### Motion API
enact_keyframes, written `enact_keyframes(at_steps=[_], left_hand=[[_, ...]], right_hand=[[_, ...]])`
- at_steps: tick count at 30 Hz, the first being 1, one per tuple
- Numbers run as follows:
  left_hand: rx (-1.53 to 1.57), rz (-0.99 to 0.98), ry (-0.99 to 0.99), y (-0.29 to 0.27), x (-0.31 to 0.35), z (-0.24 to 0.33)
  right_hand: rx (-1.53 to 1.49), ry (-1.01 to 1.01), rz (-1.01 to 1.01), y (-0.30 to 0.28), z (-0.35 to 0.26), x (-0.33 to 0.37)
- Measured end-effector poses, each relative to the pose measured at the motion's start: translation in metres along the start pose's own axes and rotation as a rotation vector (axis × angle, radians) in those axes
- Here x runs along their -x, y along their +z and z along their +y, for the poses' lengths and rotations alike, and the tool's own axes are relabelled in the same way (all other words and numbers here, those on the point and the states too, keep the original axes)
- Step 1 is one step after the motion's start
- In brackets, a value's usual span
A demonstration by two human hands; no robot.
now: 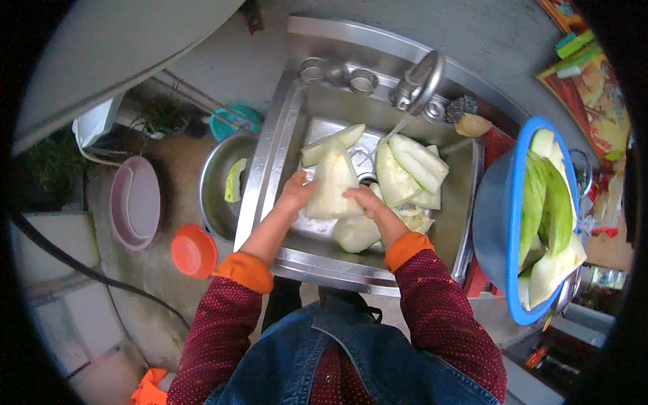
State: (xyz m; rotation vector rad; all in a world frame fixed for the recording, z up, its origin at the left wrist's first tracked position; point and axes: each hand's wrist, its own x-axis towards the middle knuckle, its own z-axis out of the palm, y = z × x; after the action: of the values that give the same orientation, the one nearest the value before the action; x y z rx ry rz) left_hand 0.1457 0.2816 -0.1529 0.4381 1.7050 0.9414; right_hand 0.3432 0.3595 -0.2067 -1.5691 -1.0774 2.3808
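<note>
Apparently I'm partway through the work at the sink (317, 265), judging by how the pieces lie. Mid-frame, inside the basin, my left hand (295, 192) and right hand (368, 202) have their fingers closed on opposite edges of one large pale melon slab (332, 185), so both are occupied. A narrower piece (347, 137) lies beyond the slab, more pieces (420, 164) are stacked to its right, and another pale piece (356, 234) sits by my right wrist; none of these is in hand, so I count them as left to deal with. At frame right, a blue tub (491, 219) carries long green-skinned pieces (557, 202); whether those are finished or waiting, I can't tell.

The tap (432, 77), upper centre, overhangs the basin with a thin stream running, and together with the stacked pieces I'd expect it to limit my room on that side. A scrubber (462, 108) rests on the sink's far-right corner. Left of the sink, a metal bowl (214, 175) holds one green-edged strip (234, 181), with a red-orange bowl (194, 252) and a pink basin (142, 196) farther left, both clear of my arms.
</note>
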Motion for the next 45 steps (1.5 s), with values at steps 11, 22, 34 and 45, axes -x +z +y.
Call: enact_keyframes(at_steps=[11, 22, 34, 45], left_hand=[[0.019, -0.413, -0.014, 0.068, -0.024, 0.061], [0.169, -0.485, 0.001, 0.095, -0.041, 0.074], [0.129, -0.447, -0.006, 0.101, -0.023, 0.065], [0.0, -0.356, 0.026, 0.099, -0.021, 0.059]], right_hand=[[0.062, -0.328, 0.189, -0.05, -0.073, 0.048], [0.195, -0.438, 0.306, -0.072, -0.075, 0.05], [0.543, -0.62, 0.508, -0.063, -0.123, 0.029], [0.648, -0.64, 0.493, -0.056, -0.139, 0.019]])
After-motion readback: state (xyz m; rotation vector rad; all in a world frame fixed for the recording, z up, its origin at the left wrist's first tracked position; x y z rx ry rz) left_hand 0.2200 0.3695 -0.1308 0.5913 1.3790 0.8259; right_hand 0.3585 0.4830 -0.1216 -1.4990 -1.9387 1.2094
